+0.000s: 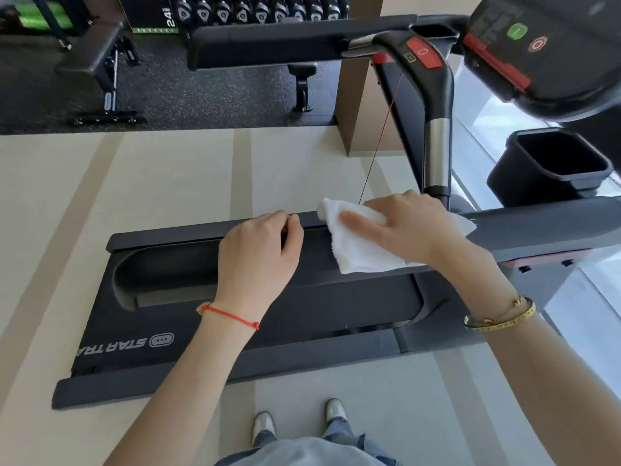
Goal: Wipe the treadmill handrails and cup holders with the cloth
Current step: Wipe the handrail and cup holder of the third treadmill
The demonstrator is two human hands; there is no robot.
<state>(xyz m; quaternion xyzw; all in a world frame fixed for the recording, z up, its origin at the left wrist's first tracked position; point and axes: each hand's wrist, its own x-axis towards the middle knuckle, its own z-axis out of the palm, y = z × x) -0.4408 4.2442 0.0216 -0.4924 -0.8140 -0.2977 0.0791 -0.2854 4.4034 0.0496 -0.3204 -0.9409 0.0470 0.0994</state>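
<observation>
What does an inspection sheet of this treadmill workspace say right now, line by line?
Surface: near handrail, dark and padded, runs left to right in front of the person.
Job's things: white cloth draped over the handrail; empty cup holder on the right.
Clutter: nothing seen.
Grippers: right hand presses the cloth onto the handrail, fingers flat; left hand rests on the handrail beside the cloth, fingers curled over its far edge.
Cables: red safety cord hangs from the grip bar down toward the cloth.
Surroundings: console top right; bench and dumbbells on dark floor beyond.
</observation>
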